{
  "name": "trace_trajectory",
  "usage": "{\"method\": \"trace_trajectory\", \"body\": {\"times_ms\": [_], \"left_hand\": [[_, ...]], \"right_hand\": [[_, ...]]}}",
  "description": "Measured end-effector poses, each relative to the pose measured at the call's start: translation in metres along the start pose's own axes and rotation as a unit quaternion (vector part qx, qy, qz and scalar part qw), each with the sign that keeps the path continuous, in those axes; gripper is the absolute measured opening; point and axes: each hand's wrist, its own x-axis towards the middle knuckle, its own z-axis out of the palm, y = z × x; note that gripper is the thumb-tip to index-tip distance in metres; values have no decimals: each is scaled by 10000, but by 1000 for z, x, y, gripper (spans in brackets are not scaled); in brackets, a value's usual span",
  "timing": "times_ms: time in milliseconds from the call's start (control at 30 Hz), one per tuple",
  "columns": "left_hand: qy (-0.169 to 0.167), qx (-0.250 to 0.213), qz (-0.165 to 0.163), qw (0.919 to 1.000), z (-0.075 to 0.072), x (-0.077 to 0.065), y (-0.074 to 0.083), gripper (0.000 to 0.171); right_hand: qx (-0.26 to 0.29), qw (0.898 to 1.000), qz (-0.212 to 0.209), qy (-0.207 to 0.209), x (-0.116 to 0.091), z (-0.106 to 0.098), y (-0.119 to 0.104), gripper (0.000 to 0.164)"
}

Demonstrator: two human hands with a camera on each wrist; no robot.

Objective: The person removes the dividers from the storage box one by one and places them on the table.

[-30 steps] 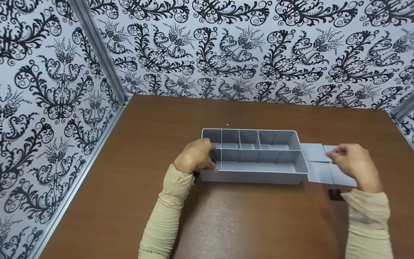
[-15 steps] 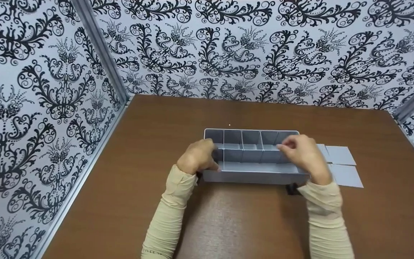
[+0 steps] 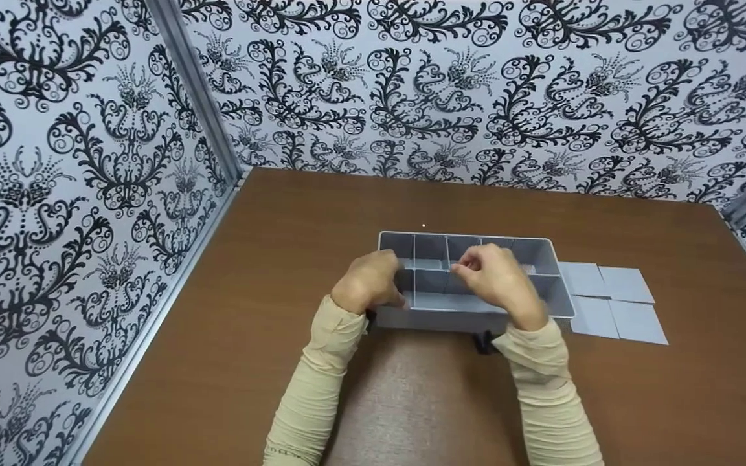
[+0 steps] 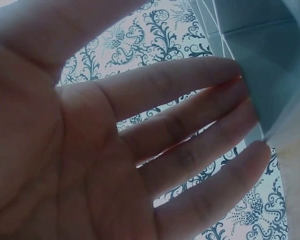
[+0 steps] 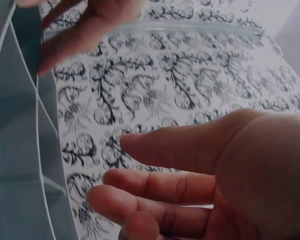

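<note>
A grey divided organizer tray (image 3: 473,320) sits mid-table, with a row of small compartments behind a longer front one. My left hand (image 3: 370,281) rests at its left end. In the left wrist view, the fairly straight left fingers (image 4: 175,85) touch the tray's end wall (image 4: 275,70). Above the middle of the tray is my right hand (image 3: 499,278), hiding part of the compartments. The right wrist view shows the right thumb (image 5: 170,147) apart from loosely bent fingers, with nothing seen between them. A small pinkish patch (image 3: 528,268) shows in the back right compartment, too small to identify.
Several flat white squares (image 3: 629,285) lie side by side on the brown table (image 3: 295,220), just right of the tray. Patterned panels (image 3: 438,84) stand behind and to the left. A tiny white speck (image 3: 423,225) is behind the tray.
My right hand has moved left, from above the white squares to above the tray's middle. The left hand stays at the tray's left end. The head view has shifted slightly.
</note>
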Motion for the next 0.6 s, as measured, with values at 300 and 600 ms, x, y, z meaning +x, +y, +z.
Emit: {"method": "trace_trajectory", "body": {"times_ms": [300, 600], "left_hand": [[-4, -3, 43, 10000, 0, 0, 1, 42], [17, 32, 33, 10000, 0, 1, 0, 46]], "right_hand": [[-157, 9996, 21, -249, 11, 23, -16, 13], [-213, 9995, 36, -250, 16, 35, -22, 13]]}}
